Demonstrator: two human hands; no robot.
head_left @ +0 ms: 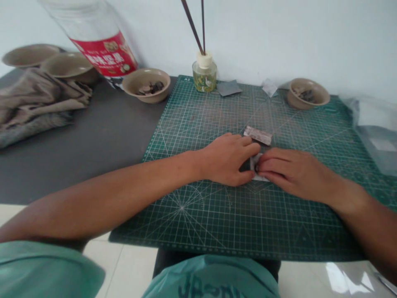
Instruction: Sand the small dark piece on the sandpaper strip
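A teal cotton shirt [214, 277] lies nearest, above a green gridded plastic cutting mat [192, 219]. Near the mat's centre, the left hand [225, 159] and right hand [297, 174] lie narrow, fingers together, pressing a small white paper piece [254, 165] flat, a brownish printed strip [258, 135] just beyond.

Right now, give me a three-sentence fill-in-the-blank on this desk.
The left hand and right hand rest on a green ____. The reed diffuser holds ____ sticks. The label on the leaning plastic bottle is mostly ____.

Missing words: cutting mat; two; red.
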